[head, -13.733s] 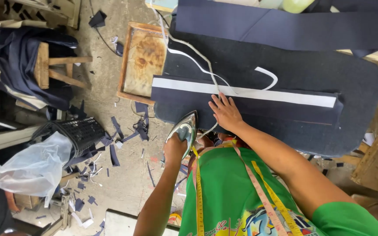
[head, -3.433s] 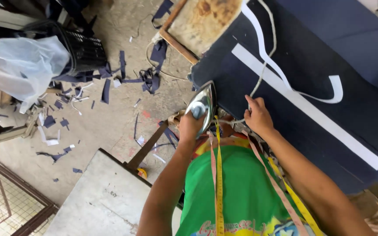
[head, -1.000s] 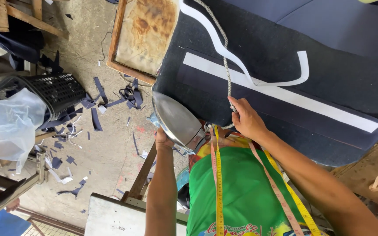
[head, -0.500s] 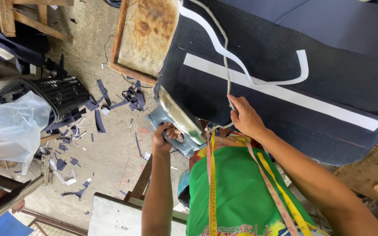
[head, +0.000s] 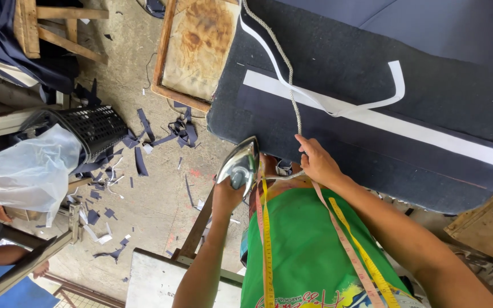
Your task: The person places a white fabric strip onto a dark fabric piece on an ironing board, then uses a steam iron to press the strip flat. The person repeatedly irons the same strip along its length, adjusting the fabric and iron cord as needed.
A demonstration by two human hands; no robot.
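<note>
Floor: concrete, littered with navy fabric scraps (head: 166, 132) and white offcuts. Black mesh basket (head: 93, 130) lying on its side, clear plastic bag (head: 27, 171) against it. Stained wooden-framed board (head: 195, 48) at the worktop's end. Wooden stool (head: 52, 28) draped with dark cloth, upper left. Grey slab (head: 161, 282) at bottom edge.
</note>
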